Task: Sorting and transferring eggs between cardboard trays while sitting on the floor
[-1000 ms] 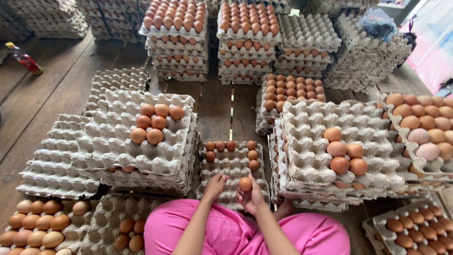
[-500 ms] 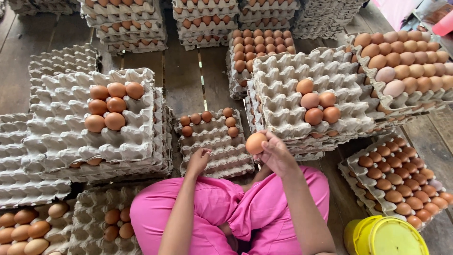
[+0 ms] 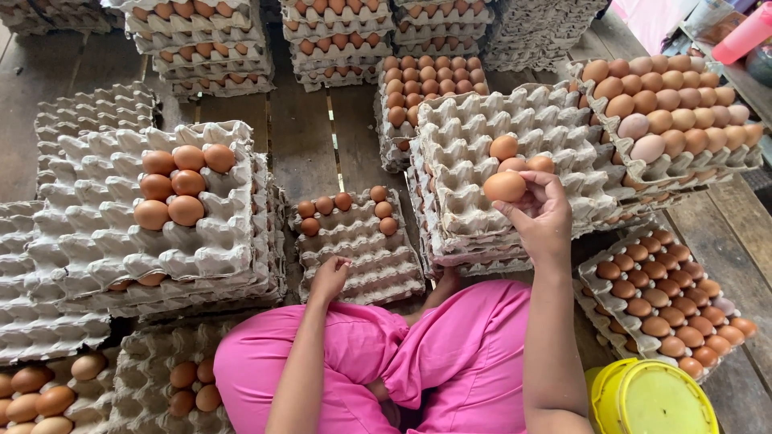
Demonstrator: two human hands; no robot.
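Note:
My right hand (image 3: 543, 219) holds a brown egg (image 3: 504, 186) over the stack of grey pulp egg trays (image 3: 474, 137) on the right, just beside the few eggs lying in that top tray. My left hand (image 3: 330, 277) rests with loose, curled fingers on the front edge of the low tray stack (image 3: 362, 249) directly ahead, which carries several brown eggs along its far rows. I sit cross-legged in pink trousers (image 3: 386, 362).
A tall tray stack with several eggs (image 3: 173, 189) stands at left. Full trays sit at right (image 3: 671, 96) and lower right (image 3: 671, 301). More stacks line the back (image 3: 338, 40). A yellow bucket (image 3: 647, 398) is by my right knee. Wooden plank floor (image 3: 301, 137).
My right hand has carried the egg up and to the right, from the low middle tray to over the right stack. My left hand stayed on the middle tray's edge.

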